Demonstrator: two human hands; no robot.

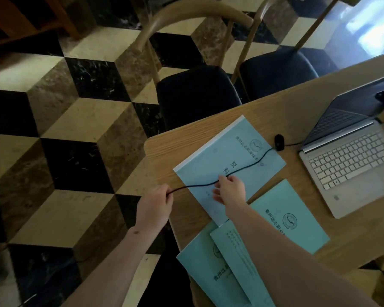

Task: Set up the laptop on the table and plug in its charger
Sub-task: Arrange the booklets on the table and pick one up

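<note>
Teal folders (290, 218) lie nearest on the counter (297, 103). Left hand (154, 203) pinches the black charger cable (195, 185) off the counter's left edge; right hand (230, 190) holds it too, over the folders. Farther right sits the opened laptop (350, 160).

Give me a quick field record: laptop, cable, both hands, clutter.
laptop: open on table, screen dark
charger cable: runs from laptop's left side across top folder
left hand: grips cable off the table edge
right hand: fingers on cable over folder
folders: several teal ones by the laptop
chairs: two, far side
</note>
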